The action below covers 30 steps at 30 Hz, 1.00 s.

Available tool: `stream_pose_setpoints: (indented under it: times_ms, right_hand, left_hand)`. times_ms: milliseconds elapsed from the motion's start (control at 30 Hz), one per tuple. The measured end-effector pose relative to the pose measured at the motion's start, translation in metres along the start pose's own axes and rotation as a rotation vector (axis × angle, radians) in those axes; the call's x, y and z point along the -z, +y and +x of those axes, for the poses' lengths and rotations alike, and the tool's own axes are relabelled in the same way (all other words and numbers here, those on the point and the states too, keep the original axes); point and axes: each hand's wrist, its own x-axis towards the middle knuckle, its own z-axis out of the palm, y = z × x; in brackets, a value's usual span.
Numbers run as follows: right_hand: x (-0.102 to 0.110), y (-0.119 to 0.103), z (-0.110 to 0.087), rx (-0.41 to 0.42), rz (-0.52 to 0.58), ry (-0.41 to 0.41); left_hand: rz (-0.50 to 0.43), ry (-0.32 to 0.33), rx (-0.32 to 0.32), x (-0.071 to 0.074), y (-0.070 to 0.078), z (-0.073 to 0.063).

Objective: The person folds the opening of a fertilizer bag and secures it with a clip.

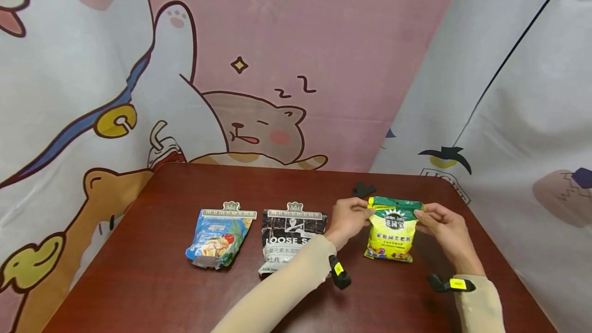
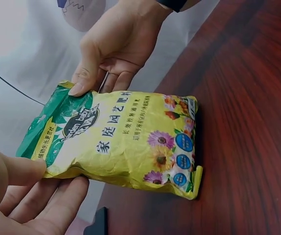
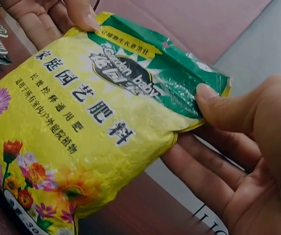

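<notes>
Both hands hold a yellow and green fertilizer bag [image 1: 391,230] by its upper corners, its printed front toward me. The left hand [image 1: 348,221] pinches one corner, thumb on the front and fingers behind. On the opposite corner, the right hand [image 1: 446,233] does the same, its thumb [image 3: 228,110] lying over the green band. Flower pictures run along the bag's lower part [image 2: 167,152]. In the head view, a black and white bag [image 1: 287,238] with a clip [image 1: 294,211] across its top lies left of the left hand, partly hidden by the sleeve.
A blue food bag [image 1: 219,240], topped by a similar clip [image 1: 231,210], lies at the left of the red-brown table [image 1: 152,271]. Behind the fertilizer bag is a small black object [image 1: 364,189]. A printed cartoon cloth [image 1: 347,66] hangs along the table's back edge.
</notes>
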Motion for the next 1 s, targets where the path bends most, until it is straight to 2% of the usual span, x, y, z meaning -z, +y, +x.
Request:
stream_pose_setpoints:
  times_ms: [200,300,633,800,1000]
  right_hand:
    - [-0.003,-0.002,-0.003,0.044,0.051,-0.048]
    - [-0.007,-0.004,-0.005,0.07,0.088,-0.09]
    - [-0.014,-0.009,0.003,0.168,0.161,-0.211]
    - [-0.016,-0.008,0.005,0.189,0.175,-0.227]
    - [-0.019,-0.01,0.002,0.17,0.129,-0.227]
  left_hand:
    - [-0.024,-0.029,-0.03,0.011,-0.002,-0.004]
    - [-0.049,-0.036,-0.019,0.019,-0.004,-0.005]
    - [-0.05,-0.017,-0.056,0.038,-0.003,-0.009]
    - [-0.027,-0.005,-0.083,0.041,-0.005,-0.012]
    - [0.004,-0.004,-0.107,0.045,-0.008,-0.015]
